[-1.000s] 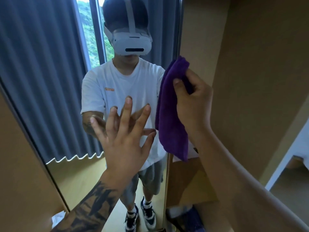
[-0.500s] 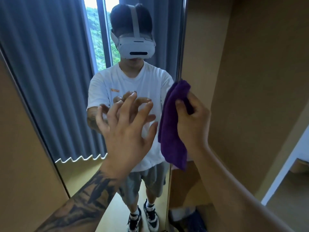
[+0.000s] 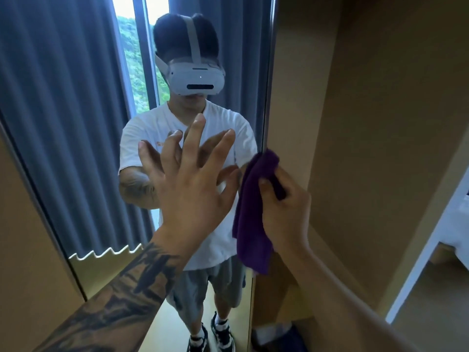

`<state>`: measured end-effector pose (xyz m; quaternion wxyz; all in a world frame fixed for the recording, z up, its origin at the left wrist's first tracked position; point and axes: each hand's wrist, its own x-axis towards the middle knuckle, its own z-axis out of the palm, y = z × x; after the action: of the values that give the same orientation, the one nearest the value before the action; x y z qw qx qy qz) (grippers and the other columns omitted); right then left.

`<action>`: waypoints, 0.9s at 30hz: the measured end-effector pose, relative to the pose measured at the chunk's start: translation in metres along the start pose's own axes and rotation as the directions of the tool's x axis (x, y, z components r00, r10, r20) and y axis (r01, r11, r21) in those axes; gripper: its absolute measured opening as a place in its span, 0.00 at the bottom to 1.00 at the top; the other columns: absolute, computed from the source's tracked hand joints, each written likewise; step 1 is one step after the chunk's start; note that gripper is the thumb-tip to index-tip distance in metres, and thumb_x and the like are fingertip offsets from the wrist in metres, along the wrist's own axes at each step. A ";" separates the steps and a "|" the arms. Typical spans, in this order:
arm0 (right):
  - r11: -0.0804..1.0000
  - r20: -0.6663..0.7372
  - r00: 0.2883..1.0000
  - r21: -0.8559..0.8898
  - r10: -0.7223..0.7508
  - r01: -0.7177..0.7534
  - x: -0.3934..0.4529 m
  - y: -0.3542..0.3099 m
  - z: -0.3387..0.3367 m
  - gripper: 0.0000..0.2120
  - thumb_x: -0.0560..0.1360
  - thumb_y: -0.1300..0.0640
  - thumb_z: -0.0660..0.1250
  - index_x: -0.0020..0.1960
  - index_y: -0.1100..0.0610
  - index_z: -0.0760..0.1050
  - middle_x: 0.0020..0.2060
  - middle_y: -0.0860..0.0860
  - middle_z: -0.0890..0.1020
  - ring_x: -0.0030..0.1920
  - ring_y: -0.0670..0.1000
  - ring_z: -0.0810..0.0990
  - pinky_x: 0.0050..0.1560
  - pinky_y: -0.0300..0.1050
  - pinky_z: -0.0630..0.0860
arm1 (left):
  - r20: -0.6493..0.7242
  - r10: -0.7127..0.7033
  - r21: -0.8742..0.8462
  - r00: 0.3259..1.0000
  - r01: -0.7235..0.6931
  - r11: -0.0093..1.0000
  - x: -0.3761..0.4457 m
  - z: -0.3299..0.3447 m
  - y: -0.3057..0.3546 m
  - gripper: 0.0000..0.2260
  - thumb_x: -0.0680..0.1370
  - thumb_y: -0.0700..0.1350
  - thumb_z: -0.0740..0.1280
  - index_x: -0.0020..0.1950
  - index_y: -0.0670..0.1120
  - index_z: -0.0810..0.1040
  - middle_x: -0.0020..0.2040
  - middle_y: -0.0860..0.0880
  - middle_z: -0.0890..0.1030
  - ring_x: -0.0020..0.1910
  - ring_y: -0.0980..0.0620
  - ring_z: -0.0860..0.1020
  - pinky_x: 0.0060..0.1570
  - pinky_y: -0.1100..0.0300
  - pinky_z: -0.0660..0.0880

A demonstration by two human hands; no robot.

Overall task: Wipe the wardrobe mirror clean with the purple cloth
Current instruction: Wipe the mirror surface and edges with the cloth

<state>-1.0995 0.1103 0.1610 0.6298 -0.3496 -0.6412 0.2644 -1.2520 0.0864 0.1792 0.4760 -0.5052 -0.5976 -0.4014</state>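
Observation:
The tall wardrobe mirror (image 3: pixel 76 123) fills the left and middle of the head view and reflects a person in a white shirt and a headset. My left hand (image 3: pixel 187 189) lies against the glass with its fingers straight and spread. My right hand (image 3: pixel 284 209) grips the purple cloth (image 3: pixel 251 224) at the mirror's right edge. The cloth's upper part is bunched under my fingers and its lower part hangs down loose along the edge.
A tan wardrobe panel (image 3: pixel 380 123) stands at the right of the mirror, another tan panel (image 3: pixel 22 250) at its left. The mirror reflects grey curtains (image 3: pixel 63 72) and a window. A white frame (image 3: pixel 431 250) and floor show at the far right.
My right hand has moved down the mirror's right edge with the cloth. My left hand stays flat on the glass, a little higher against the reflection. The view has tilted upward.

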 end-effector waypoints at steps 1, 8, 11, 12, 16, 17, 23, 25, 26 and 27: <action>0.998 -0.007 0.998 0.010 -0.056 0.056 0.016 -0.011 0.000 0.17 0.84 0.59 0.65 0.49 0.35 0.78 0.41 0.47 0.85 0.40 0.49 0.84 0.44 0.57 0.83 | -0.007 0.007 0.001 1.000 -0.007 1.000 -0.001 0.002 -0.001 0.21 0.80 0.61 0.65 0.73 0.59 0.76 0.78 0.48 0.71 0.71 0.38 0.72 0.71 0.26 0.57; 0.976 -0.115 0.972 0.061 -0.203 0.211 0.066 -0.044 0.008 0.11 0.83 0.60 0.65 0.61 0.48 0.80 0.44 0.41 0.84 0.46 0.43 0.84 0.48 0.37 0.81 | -0.035 0.004 -0.029 0.999 -0.005 1.000 -0.006 0.010 -0.001 0.22 0.81 0.61 0.64 0.74 0.59 0.76 0.78 0.48 0.71 0.73 0.41 0.67 0.72 0.26 0.55; 0.990 -0.081 0.988 0.046 -0.133 0.137 0.025 -0.009 0.011 0.12 0.85 0.59 0.64 0.59 0.41 0.78 0.43 0.44 0.85 0.42 0.47 0.84 0.46 0.49 0.83 | -0.040 0.005 -0.035 0.999 -0.006 0.999 -0.006 0.010 -0.002 0.21 0.81 0.61 0.64 0.74 0.59 0.75 0.78 0.48 0.71 0.73 0.40 0.68 0.72 0.26 0.55; 0.993 -0.061 0.993 0.051 -0.100 0.103 0.012 -0.001 0.010 0.14 0.85 0.59 0.64 0.58 0.38 0.77 0.44 0.44 0.85 0.42 0.47 0.84 0.46 0.52 0.83 | -0.042 0.007 -0.029 0.999 -0.008 1.000 -0.006 0.009 -0.002 0.21 0.81 0.60 0.64 0.74 0.59 0.75 0.78 0.48 0.71 0.72 0.40 0.69 0.72 0.26 0.56; 0.994 -0.040 0.994 0.053 -0.098 0.100 0.015 -0.009 0.004 0.17 0.84 0.60 0.66 0.55 0.35 0.77 0.43 0.43 0.86 0.42 0.48 0.85 0.45 0.54 0.83 | -0.030 0.016 -0.010 0.999 -0.016 1.000 -0.005 0.005 -0.003 0.22 0.80 0.61 0.65 0.74 0.59 0.75 0.78 0.49 0.71 0.72 0.40 0.70 0.72 0.27 0.55; 0.989 -0.049 0.990 0.058 -0.132 0.135 0.027 -0.019 0.003 0.15 0.83 0.60 0.66 0.55 0.38 0.79 0.43 0.44 0.86 0.41 0.48 0.84 0.44 0.54 0.83 | -0.022 0.014 -0.011 1.000 -0.014 1.000 -0.005 0.005 -0.003 0.22 0.80 0.60 0.66 0.74 0.59 0.75 0.78 0.49 0.71 0.72 0.39 0.70 0.72 0.27 0.55; 0.975 -0.153 0.968 0.066 -0.200 0.212 0.086 -0.058 0.008 0.15 0.82 0.59 0.67 0.68 0.55 0.80 0.49 0.43 0.87 0.49 0.43 0.85 0.54 0.46 0.83 | 0.009 0.003 -0.021 1.000 -0.003 1.000 -0.003 -0.001 -0.001 0.23 0.79 0.60 0.68 0.74 0.59 0.75 0.78 0.48 0.71 0.72 0.38 0.70 0.71 0.26 0.56; 0.976 -0.143 0.968 0.052 -0.204 0.214 0.063 -0.046 0.008 0.10 0.83 0.59 0.65 0.62 0.52 0.82 0.43 0.43 0.85 0.43 0.44 0.84 0.47 0.46 0.83 | 0.020 0.017 -0.025 1.000 -0.017 1.000 -0.003 -0.004 -0.002 0.23 0.79 0.60 0.68 0.74 0.59 0.76 0.78 0.48 0.71 0.71 0.38 0.71 0.71 0.26 0.56; 0.977 -0.123 0.971 0.034 -0.207 0.213 0.048 -0.034 0.008 0.09 0.84 0.58 0.65 0.59 0.47 0.80 0.41 0.44 0.84 0.41 0.45 0.83 0.45 0.49 0.82 | 0.023 0.023 -0.028 0.999 -0.023 0.999 -0.003 -0.005 -0.003 0.23 0.79 0.60 0.68 0.74 0.58 0.76 0.78 0.47 0.70 0.71 0.37 0.71 0.71 0.27 0.56; 0.979 -0.089 0.975 0.018 -0.202 0.205 0.033 -0.024 0.006 0.10 0.85 0.57 0.64 0.57 0.43 0.78 0.42 0.44 0.84 0.40 0.46 0.83 0.44 0.51 0.82 | 0.029 0.029 -0.024 0.999 -0.028 0.999 -0.003 -0.006 -0.005 0.24 0.79 0.60 0.68 0.74 0.58 0.75 0.78 0.47 0.70 0.71 0.37 0.71 0.71 0.27 0.56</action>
<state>-1.1072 0.1226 0.1998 0.6855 -0.2846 -0.6420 0.1919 -1.2556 0.0794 0.1773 0.4669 -0.5252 -0.5922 -0.3943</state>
